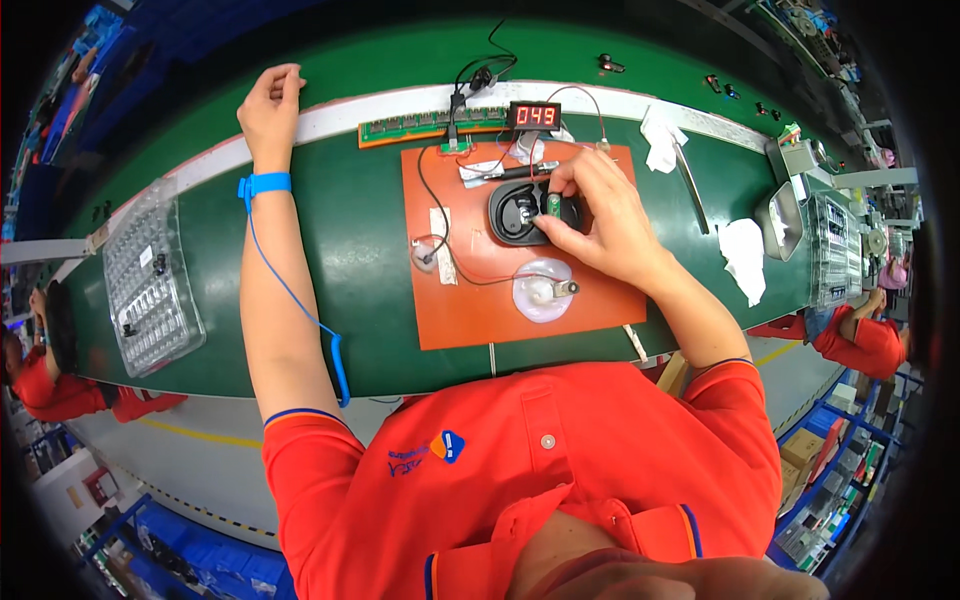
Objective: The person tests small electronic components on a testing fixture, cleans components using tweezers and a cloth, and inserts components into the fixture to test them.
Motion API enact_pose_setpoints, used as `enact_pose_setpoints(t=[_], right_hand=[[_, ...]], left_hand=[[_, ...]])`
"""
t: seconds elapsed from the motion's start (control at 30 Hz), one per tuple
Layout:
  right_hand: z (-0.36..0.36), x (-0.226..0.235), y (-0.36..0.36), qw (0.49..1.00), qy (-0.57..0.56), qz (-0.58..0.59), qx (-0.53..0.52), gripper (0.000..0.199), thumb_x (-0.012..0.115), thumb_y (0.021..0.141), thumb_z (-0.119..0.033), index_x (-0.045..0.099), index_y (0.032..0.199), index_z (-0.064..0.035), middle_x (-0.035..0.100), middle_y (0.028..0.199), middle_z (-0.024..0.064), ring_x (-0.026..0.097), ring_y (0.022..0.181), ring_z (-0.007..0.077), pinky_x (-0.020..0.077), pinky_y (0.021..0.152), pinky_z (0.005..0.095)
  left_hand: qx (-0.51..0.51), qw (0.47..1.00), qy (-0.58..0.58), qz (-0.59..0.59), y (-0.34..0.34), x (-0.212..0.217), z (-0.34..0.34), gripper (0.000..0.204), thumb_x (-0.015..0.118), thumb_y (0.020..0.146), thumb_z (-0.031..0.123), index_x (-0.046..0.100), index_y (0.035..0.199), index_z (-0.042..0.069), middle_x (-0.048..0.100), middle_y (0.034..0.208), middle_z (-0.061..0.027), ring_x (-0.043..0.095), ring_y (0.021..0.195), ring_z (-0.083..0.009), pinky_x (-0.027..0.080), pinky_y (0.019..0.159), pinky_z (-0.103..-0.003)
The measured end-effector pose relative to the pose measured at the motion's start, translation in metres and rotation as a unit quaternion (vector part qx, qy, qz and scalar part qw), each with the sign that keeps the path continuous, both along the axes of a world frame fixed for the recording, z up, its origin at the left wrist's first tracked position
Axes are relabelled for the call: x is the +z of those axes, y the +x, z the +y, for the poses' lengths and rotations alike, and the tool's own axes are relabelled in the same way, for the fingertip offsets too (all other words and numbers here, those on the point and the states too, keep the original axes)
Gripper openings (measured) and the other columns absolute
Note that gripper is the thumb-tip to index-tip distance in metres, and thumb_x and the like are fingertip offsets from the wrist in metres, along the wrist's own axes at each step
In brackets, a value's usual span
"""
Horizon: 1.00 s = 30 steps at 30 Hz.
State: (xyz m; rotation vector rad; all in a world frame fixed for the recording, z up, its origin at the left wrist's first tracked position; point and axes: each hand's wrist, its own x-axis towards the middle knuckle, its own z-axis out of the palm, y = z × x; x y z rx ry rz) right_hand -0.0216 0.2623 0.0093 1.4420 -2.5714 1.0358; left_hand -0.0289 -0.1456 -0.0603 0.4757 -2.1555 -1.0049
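Observation:
My left hand (268,112) is stretched out over the white rail beside the green belt. Its fingers are curled together, and whatever may be between them is hidden. A blue wrist strap (268,184) with a cord circles that wrist. My right hand (608,220) is at the black earbud case (509,226) on the orange mat. Its thumb and forefinger pinch a small green piece (554,206), which looks like a little circuit board. Beside the case lie a black pen-like tool (520,172) and, nearer to me, a whitish round pad (534,303) with a small metal fitting.
A red-digit display (535,117) and a long green circuit board (425,127) stand behind the orange mat (460,322). At left lies a clear tray (160,300). White cloths (742,262), tweezers (692,190) and a metal dish (782,222) are at right. Black earbuds (610,65) dot the belt.

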Motion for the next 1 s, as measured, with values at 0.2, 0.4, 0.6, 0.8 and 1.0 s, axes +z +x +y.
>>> enact_pose_setpoints(t=[0.2,0.4,0.6,0.8,1.0], right_hand=[[0.033,0.000,0.025,0.983,-0.070,-0.167,0.007,0.026,0.075,0.073,-0.003,0.059,0.093,-0.0018,0.061,0.091,0.0104,0.057,0.080,0.0268,0.0468,0.074,0.0347],[0.049,-0.007,0.037,0.994,-0.042,-0.049,0.084,0.022,0.074,0.071,0.000,0.063,0.090,-0.0022,0.064,0.088,0.0087,0.060,0.080,0.0262,0.0477,0.072,0.0351],[0.048,0.000,0.043,0.986,-0.008,0.140,0.093,0.024,0.076,0.070,-0.002,0.065,0.092,-0.0030,0.065,0.089,0.0074,0.063,0.081,0.0260,0.0493,0.070,0.0357],[0.041,0.007,0.016,0.976,-0.007,0.039,0.214,0.020,0.075,0.075,-0.006,0.064,0.091,-0.0050,0.065,0.089,0.0067,0.063,0.080,0.0233,0.0496,0.068,0.0349],[0.020,0.003,-0.098,0.982,-0.021,0.126,-0.135,0.017,0.070,0.084,-0.014,0.062,0.095,-0.0050,0.062,0.088,0.0079,0.061,0.073,0.0242,0.0495,0.064,0.0335]], left_hand=[[-0.010,0.999,-0.045,0.002,0.000,-0.007,-0.008,0.019,0.066,0.090,0.022,0.071,0.098,0.006,0.073,0.082,-0.0053,0.069,0.077,-0.0115,0.054,0.072,-0.024],[-0.021,0.996,-0.080,-0.037,-0.004,-0.007,-0.013,0.021,0.066,0.091,0.023,0.072,0.103,0.006,0.073,0.086,-0.0044,0.069,0.082,-0.0091,0.053,0.076,-0.023],[-0.080,0.992,-0.099,0.010,-0.005,0.000,0.001,0.018,0.064,0.090,0.021,0.069,0.096,0.005,0.071,0.078,-0.0098,0.069,0.071,-0.0179,0.053,0.066,-0.029],[-0.067,0.993,-0.096,-0.008,0.004,-0.004,0.004,0.019,0.063,0.093,0.019,0.068,0.098,0.002,0.071,0.078,-0.0094,0.069,0.072,-0.0141,0.053,0.068,-0.026],[-0.063,0.994,-0.091,-0.015,0.011,0.004,0.014,0.016,0.063,0.092,0.016,0.069,0.096,0.002,0.071,0.078,-0.0092,0.067,0.069,-0.0142,0.053,0.065,-0.027]])
